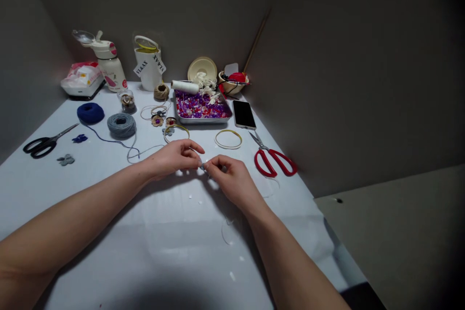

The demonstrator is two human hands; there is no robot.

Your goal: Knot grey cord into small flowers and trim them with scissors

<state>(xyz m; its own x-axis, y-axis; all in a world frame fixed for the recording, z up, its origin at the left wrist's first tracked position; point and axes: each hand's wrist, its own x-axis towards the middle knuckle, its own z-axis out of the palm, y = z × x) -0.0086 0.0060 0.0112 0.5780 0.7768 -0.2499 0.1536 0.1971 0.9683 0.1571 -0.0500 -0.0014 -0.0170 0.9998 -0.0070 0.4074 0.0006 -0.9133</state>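
Your left forearm (72, 215) and right forearm (290, 264) reach in bare from the lower corners, angling toward each other. Your left hand (174, 159) lies palm down, with its fingers curving rightward. Your right hand (230, 180) comes in knuckles up. Your fingertips (196, 151) nearly meet at the centre, thumbs and forefingers drawn into tight pinches.

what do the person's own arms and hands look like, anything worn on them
Both arms are bare, with no sleeve showing on the left forearm or the right forearm. The left hand and right hand wear no gloves, and no ring, watch or bracelet can be seen.
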